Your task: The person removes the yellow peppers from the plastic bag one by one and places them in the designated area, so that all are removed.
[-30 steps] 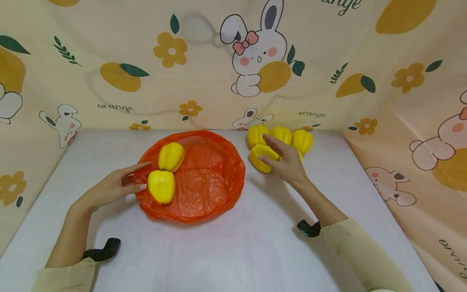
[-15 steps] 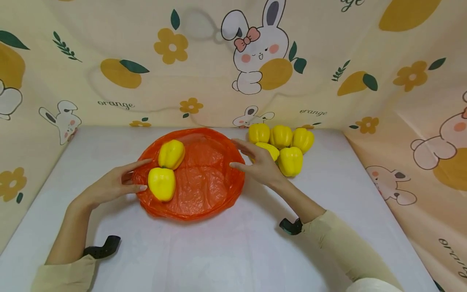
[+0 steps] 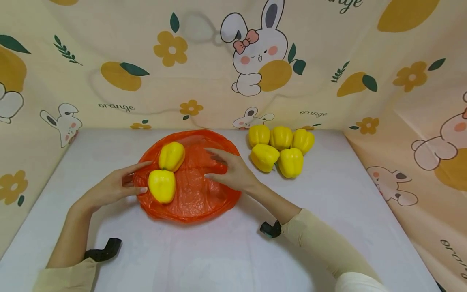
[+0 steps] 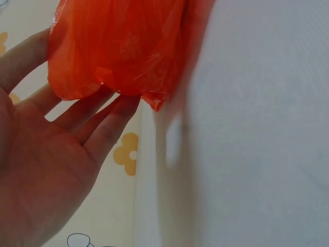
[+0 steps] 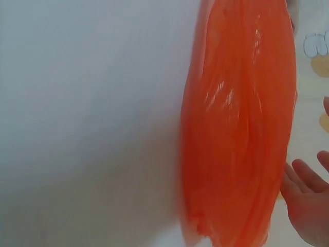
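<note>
An orange-red plastic bag [image 3: 193,211] stands on the table, its mouth spread into a wide round. Two yellow bell peppers, a front one [image 3: 162,186] and a rear one [image 3: 172,156], lie inside against its left side. At the bag's left edge is my left hand [image 3: 109,187], thumb and fingers spread along the outside; the left wrist view shows the fingers [image 4: 103,126] touching the plastic from below. My right hand [image 3: 235,172] hovers over the bag's right part, thumb and fingers apart with nothing between them.
Several more yellow bell peppers [image 3: 290,163] sit in a cluster at the table's back right, beside the bag. A cream patterned cloth [image 3: 204,81] hangs behind the white table [image 3: 211,255] and along both sides.
My right hand has travelled left from the pepper cluster, past the bag's right rim, to over the bag. The left hand and the bag stay in place.
</note>
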A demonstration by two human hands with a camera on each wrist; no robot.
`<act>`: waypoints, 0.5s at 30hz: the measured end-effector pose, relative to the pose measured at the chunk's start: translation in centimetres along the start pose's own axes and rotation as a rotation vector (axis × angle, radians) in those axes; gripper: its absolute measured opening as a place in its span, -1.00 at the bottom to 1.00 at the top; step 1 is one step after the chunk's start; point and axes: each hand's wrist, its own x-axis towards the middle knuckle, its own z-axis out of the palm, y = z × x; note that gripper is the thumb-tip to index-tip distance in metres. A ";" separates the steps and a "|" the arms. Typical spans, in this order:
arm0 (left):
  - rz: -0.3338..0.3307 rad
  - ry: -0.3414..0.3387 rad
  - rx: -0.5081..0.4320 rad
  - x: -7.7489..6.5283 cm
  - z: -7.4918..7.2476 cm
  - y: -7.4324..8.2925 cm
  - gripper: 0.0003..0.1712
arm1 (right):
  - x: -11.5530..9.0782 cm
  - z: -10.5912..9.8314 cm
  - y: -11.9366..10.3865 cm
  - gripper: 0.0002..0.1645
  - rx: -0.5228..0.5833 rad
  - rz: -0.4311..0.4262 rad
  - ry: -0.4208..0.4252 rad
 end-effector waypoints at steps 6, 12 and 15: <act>-0.005 0.004 0.000 0.1 0.1 0.0 -0.15 | 0.7 1.6 -0.8 -0.14 0.005 -0.007 -0.054; -0.017 -0.002 0.010 -0.2 0.0 0.0 -0.14 | 1.2 3.2 -1.7 -0.11 -0.012 0.020 -0.127; -0.020 -0.002 0.016 -0.4 -0.1 0.0 -0.14 | 1.4 4.2 -2.2 -0.09 -0.034 0.014 -0.159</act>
